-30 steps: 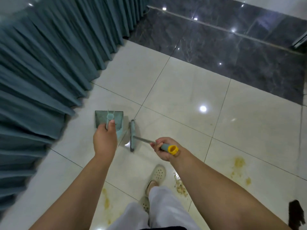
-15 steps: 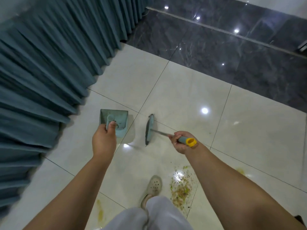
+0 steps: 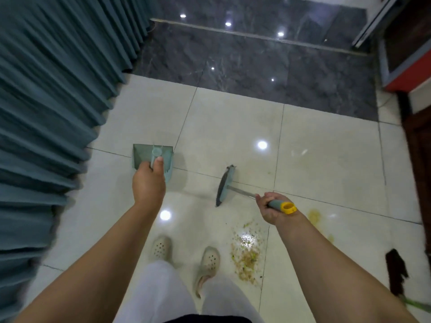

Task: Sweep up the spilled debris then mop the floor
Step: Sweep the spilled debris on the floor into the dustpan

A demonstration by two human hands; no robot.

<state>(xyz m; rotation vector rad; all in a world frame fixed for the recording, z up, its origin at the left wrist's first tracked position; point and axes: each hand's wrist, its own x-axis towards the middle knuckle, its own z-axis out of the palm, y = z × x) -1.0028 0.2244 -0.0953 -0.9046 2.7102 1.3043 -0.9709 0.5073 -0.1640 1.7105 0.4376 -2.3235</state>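
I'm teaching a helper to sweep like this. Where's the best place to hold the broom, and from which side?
Hold the broom at the grey grip by its yellow end cap, as the right hand does now. Come from above, fingers wrapped round: the thin metal shaft slopes down and away to the head, so the padded top end is nearest.

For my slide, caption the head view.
Left hand holds dustpan, right hand holds broom, debris by feet.

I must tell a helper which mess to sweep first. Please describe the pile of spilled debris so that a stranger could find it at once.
Start at the pale tiled floor and look just right of the person's right shoe, below the right hand that holds the broom. There lies the debris pile, loose crumbs of green and tan. The yellow stains further right are flat smears, not crumbs.
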